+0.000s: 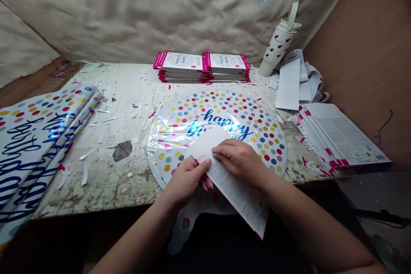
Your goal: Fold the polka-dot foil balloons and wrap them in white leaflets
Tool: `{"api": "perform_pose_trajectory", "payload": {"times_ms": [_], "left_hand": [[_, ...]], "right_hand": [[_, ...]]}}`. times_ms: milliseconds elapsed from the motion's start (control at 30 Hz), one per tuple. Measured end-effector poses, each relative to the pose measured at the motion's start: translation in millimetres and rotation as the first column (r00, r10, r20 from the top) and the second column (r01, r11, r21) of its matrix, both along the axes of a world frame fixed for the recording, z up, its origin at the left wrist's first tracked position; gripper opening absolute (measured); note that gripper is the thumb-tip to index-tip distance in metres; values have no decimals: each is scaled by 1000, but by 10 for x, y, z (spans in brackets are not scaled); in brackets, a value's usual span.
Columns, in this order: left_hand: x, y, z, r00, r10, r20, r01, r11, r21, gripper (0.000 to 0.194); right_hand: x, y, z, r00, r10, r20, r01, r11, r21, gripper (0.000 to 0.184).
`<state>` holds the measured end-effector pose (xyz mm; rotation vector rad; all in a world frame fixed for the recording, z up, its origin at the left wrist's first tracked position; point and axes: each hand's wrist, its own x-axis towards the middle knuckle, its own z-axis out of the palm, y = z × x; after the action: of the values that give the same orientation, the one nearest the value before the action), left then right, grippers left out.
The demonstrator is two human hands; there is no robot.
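Note:
Between my hands is a printed cardboard sleeve [245,205] with a white upper part, tilted over a round foil balloon. My left hand [189,176] closes on its left edge, the thumb lying on top. My right hand [240,162] is closed on its upper part, fingertips pressed together near the white area. Beneath them lies the flat balloon [266,137], white with coloured dots and blue "happy" lettering. More than one balloon edge shows at its left side. The balloon's tail [184,227] hangs over the table's front edge. The sleeve hides part of the lettering.
Two stacks of pink-and-white packets [189,62] stand at the back. A white tumbler with hearts [278,47] and folded white papers [289,83] are at right, near a pile of printed sleeves [346,132]. Folded dotted balloons [35,145] lie left. Paper scraps litter the table [122,94].

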<state>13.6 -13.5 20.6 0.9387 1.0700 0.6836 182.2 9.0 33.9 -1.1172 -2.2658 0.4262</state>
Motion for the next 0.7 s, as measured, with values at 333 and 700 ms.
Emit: {"api": "perform_pose_trajectory", "payload": {"times_ms": [333, 700], "left_hand": [[-20, -36, 27, 999, -48, -19, 49, 996, 71, 41], [-15, -16, 54, 999, 39, 30, -39, 999, 22, 39]], "right_hand": [[55, 3, 10, 984, -86, -159, 71, 993, -98, 19], [205, -55, 128, 782, -247, -572, 79, 950, -302, 15]]}}
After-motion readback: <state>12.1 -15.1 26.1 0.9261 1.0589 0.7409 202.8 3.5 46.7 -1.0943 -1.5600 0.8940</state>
